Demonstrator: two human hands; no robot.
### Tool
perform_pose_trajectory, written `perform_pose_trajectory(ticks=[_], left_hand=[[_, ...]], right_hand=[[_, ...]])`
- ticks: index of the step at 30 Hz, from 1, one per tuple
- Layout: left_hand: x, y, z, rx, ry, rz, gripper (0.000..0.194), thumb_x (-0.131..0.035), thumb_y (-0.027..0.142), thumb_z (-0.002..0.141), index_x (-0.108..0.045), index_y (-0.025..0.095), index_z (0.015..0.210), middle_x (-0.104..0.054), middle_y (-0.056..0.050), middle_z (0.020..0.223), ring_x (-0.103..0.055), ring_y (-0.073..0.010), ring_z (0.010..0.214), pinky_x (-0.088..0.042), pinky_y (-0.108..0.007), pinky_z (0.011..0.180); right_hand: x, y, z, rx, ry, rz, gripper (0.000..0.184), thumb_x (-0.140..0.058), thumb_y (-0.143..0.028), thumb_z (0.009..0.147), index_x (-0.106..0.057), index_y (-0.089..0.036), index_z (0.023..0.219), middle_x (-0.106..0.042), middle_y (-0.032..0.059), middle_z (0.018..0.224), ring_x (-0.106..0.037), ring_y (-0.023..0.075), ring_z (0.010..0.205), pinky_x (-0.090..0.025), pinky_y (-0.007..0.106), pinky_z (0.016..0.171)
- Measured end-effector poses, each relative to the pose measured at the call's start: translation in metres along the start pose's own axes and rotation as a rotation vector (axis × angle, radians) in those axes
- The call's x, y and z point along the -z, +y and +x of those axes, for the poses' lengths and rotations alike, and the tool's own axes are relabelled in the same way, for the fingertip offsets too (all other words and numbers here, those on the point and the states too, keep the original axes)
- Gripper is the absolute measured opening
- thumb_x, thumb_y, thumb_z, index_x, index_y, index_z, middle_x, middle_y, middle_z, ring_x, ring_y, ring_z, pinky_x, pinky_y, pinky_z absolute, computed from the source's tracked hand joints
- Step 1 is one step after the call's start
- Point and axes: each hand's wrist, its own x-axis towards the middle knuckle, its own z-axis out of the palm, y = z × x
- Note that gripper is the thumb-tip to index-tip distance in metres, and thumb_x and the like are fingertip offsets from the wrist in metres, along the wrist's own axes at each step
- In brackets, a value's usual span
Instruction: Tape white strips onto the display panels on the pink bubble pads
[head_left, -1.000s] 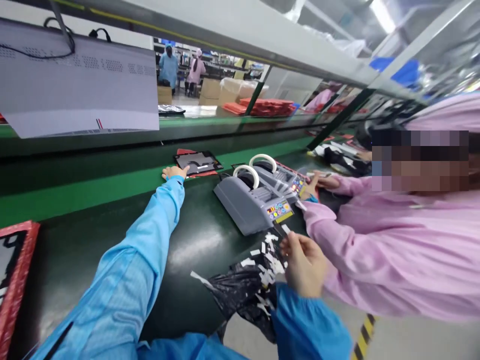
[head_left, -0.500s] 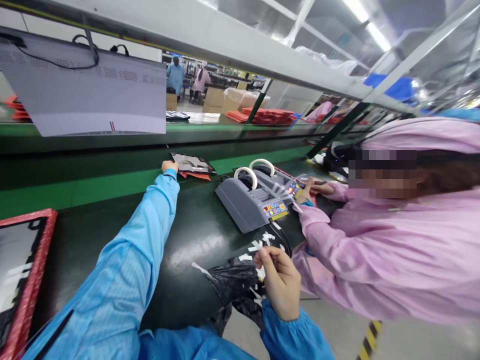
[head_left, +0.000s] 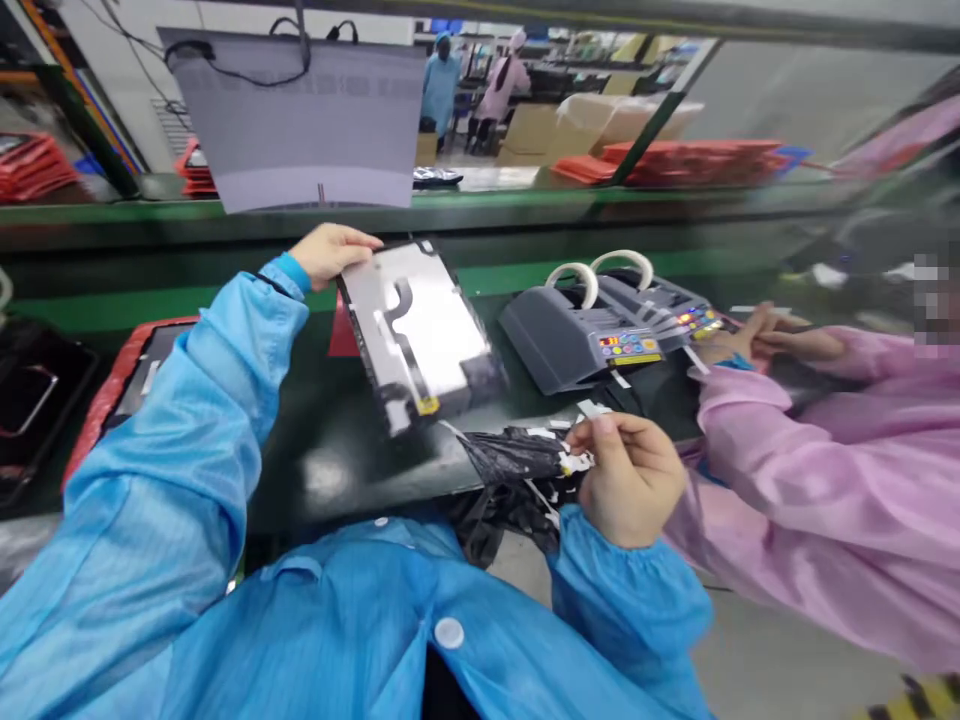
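My left hand (head_left: 334,255) grips the upper left corner of a flat display panel (head_left: 442,320). The panel has a silvery back, black edges and a dark curved ribbon cable, and it is tilted above the bench. A red sheet (head_left: 345,330) shows behind its left side. My right hand (head_left: 634,475) is closed in a pinch, with a short pale strip of tape (head_left: 591,409) at the fingertips. Just left of that hand lies a crumpled black plastic bag (head_left: 510,455) with bits of white tape stuck on it.
Two grey tape dispensers (head_left: 562,340) with white rolls stand right of the panel. A co-worker in a pink sleeve (head_left: 787,440) works beside them. Another panel lies in a red padded frame (head_left: 112,390) at left. A monitor (head_left: 315,130) hangs at the back; red stacks (head_left: 690,160) sit on the shelf.
My left hand has lifted the display panel off the far side of the bench and brought it nearer. My right hand still pinches near the black bag. The view has turned and levelled.
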Motion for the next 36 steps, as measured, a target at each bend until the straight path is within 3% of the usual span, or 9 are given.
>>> perform_pose_trajectory(ticks=[6,10,13,16,19,22,25,30,36], left_hand=[[-0.044,-0.054,-0.07,0.184,-0.251,0.001,0.025,-0.064,0.018,0.073,-0.069,0.011,0.097,-0.071,-0.004,0.082,-0.063,-0.0132,0.072,-0.052,-0.031,0.077],[-0.054,-0.092,-0.08,0.172,-0.273,0.094,0.03,-0.056,0.019,0.078,-0.066,0.01,0.105,-0.071,-0.006,0.092,-0.062,-0.0133,0.078,-0.051,-0.03,0.079],[-0.054,-0.108,-0.08,0.044,-0.27,0.364,0.03,-0.05,0.02,0.081,-0.067,0.013,0.106,-0.069,-0.006,0.098,-0.059,-0.0162,0.09,-0.047,-0.033,0.087],[-0.054,-0.11,-0.086,-0.128,-0.133,0.695,0.026,-0.055,0.022,0.081,-0.069,0.019,0.102,-0.065,-0.008,0.113,-0.05,-0.0237,0.107,-0.039,-0.044,0.096],[-0.057,-0.1,-0.105,-0.293,0.036,0.851,0.024,-0.051,0.023,0.085,-0.069,0.02,0.1,-0.062,-0.01,0.117,-0.045,-0.0261,0.11,-0.037,-0.047,0.093],[-0.063,-0.089,-0.131,-0.492,-0.095,0.885,0.029,-0.042,0.027,0.091,-0.069,0.021,0.101,-0.067,-0.008,0.108,-0.048,-0.024,0.105,-0.038,-0.044,0.091],[-0.069,-0.088,-0.152,-0.612,-0.296,0.915,0.031,-0.044,0.037,0.091,-0.066,0.025,0.109,-0.065,-0.005,0.119,-0.046,-0.0256,0.112,-0.034,-0.047,0.096],[-0.071,-0.105,-0.16,-0.591,-0.385,0.96,0.045,-0.047,0.055,0.086,-0.06,0.03,0.121,-0.058,-0.004,0.13,-0.042,-0.0295,0.121,-0.022,-0.054,0.106],[-0.069,-0.112,-0.158,-0.531,-0.388,0.914,0.05,-0.05,0.059,0.083,-0.057,0.033,0.125,-0.055,-0.004,0.134,-0.041,-0.031,0.124,-0.017,-0.056,0.109]], right_hand=[[-0.02,0.001,-0.014,-0.077,-0.121,0.04,0.034,-0.069,-0.049,0.07,-0.055,-0.018,0.067,-0.055,-0.0046,0.051,-0.049,0.0076,0.043,-0.039,0.021,0.042],[-0.046,0.021,-0.01,-0.253,-0.414,0.05,0.039,-0.069,-0.054,0.067,-0.053,-0.019,0.068,-0.054,-0.0045,0.051,-0.047,0.0069,0.042,-0.036,0.019,0.041],[-0.072,0.038,-0.001,-0.396,-0.619,-0.01,0.039,-0.069,-0.054,0.066,-0.053,-0.019,0.069,-0.053,-0.0046,0.051,-0.046,0.0066,0.042,-0.034,0.019,0.041],[-0.097,0.048,0.007,-0.46,-0.751,-0.125,0.031,-0.066,-0.044,0.072,-0.05,-0.019,0.066,-0.049,-0.0058,0.048,-0.042,0.0059,0.041,-0.032,0.019,0.042],[-0.117,0.05,0.009,-0.477,-0.892,-0.262,0.023,-0.061,-0.03,0.077,-0.048,-0.019,0.062,-0.045,-0.0068,0.044,-0.039,0.0057,0.041,-0.03,0.02,0.044],[-0.131,0.051,0.008,-0.464,-0.998,-0.371,0.02,-0.056,-0.019,0.078,-0.047,-0.018,0.061,-0.042,-0.0073,0.043,-0.038,0.0063,0.041,-0.031,0.021,0.047],[-0.139,0.054,0.007,-0.471,-1.031,-0.435,0.018,-0.053,-0.016,0.078,-0.047,-0.019,0.061,-0.042,-0.0069,0.043,-0.04,0.0078,0.042,-0.032,0.022,0.048],[-0.141,0.064,0.003,-0.443,-1.089,-0.467,0.014,-0.054,-0.021,0.078,-0.05,-0.018,0.064,-0.048,-0.0045,0.048,-0.046,0.01,0.047,-0.035,0.023,0.051],[-0.147,0.063,-0.006,-0.305,-1.13,-0.672,0.013,-0.053,-0.024,0.08,-0.058,-0.017,0.07,-0.058,-0.0009,0.058,-0.053,0.0125,0.057,-0.04,0.025,0.06]])
